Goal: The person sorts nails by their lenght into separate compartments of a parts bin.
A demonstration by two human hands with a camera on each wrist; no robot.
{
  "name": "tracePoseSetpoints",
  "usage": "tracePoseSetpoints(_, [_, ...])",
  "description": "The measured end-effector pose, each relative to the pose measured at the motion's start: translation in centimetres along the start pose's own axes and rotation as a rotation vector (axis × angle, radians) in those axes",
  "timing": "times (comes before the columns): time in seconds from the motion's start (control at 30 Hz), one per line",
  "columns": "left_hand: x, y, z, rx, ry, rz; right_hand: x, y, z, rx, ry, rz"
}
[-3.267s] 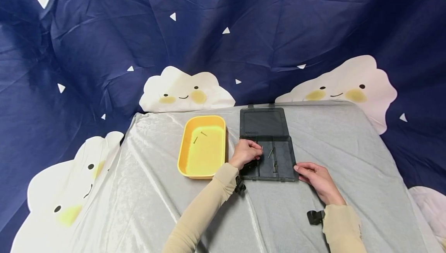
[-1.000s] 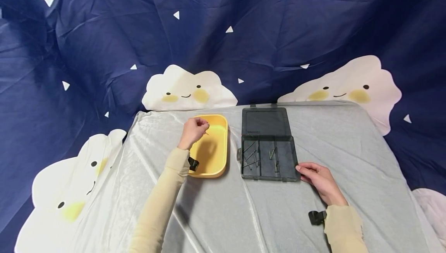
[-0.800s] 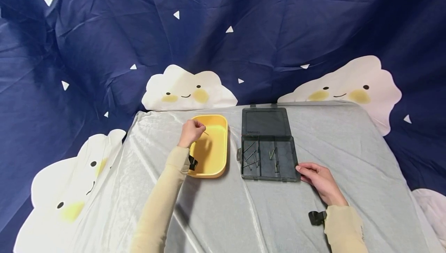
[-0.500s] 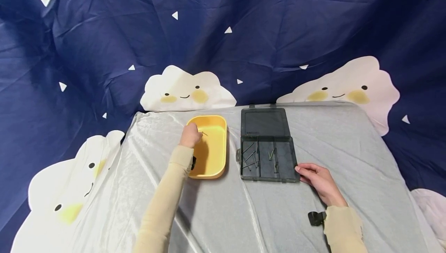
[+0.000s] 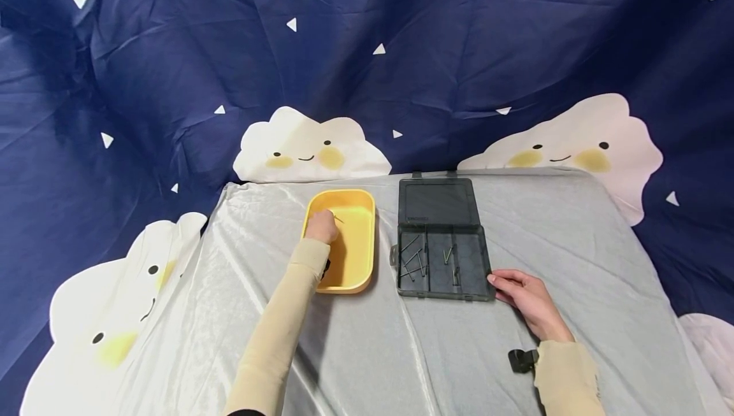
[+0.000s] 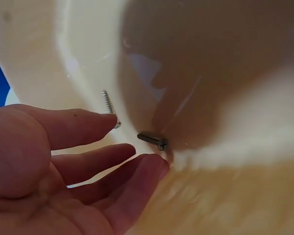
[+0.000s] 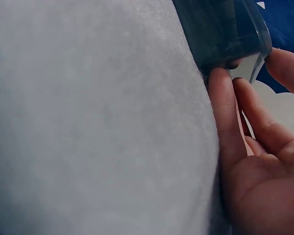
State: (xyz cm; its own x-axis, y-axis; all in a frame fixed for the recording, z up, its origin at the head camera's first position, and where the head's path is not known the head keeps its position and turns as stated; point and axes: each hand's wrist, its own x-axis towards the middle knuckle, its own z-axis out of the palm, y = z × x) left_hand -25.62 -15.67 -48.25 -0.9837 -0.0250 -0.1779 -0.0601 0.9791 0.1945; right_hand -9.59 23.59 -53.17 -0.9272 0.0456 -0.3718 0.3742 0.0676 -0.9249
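My left hand (image 5: 322,226) is down inside the yellow tray (image 5: 358,257), fingers loosely bent. In the left wrist view, a gap separates its thumb from its fingers. One screw (image 6: 108,104) lies by the thumb tip, its head partly behind it. Just beyond the fingertips lies a second, darker screw (image 6: 153,141). The head view shows only one screw (image 5: 339,219) past the hand. To the right, my right hand (image 5: 530,304) pinches the near right corner of a dark see-through compartment box (image 5: 471,253), thumb on the rim and fingers low at its side.
The box lid (image 5: 438,200) lies folded back toward the curtain. Several screws (image 5: 414,257) are spread in the left compartment, and a few more (image 5: 455,274) lie along the middle divider. Grey cloth (image 5: 367,352) covers the table, with a blue cloud-print curtain (image 5: 344,53) behind.
From the box's left compartment, my left hand has crossed to the yellow tray, then lowered into it. Several screws it covered in that compartment now show. My right hand stays at the box corner.
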Motion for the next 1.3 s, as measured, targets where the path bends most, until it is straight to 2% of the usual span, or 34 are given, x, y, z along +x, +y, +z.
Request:
tracePoseSetpoints(0.3, [-0.2, 0.4, 0.5, -0.008, 0.061, 0.007, -0.2, -0.1, -0.1, 0.018, 0.007, -0.006])
tracePoseSetpoints(0.57, [-0.4, 0.3, 0.9, -0.035, 0.130, -0.040, -0.2, -0.2, 0.0, 0.029, 0.007, -0.008])
tracePoseSetpoints(0.87, [-0.2, 0.5, 1.1, -0.079, 0.113, -0.099, -0.1, -0.1, 0.0, 0.022, 0.003, -0.005])
tracePoseSetpoints(1.3, [-0.3, 0.8, 1.0, -0.019, 0.074, -0.155, -0.1, -0.2, -0.1, -0.016, -0.008, 0.013])
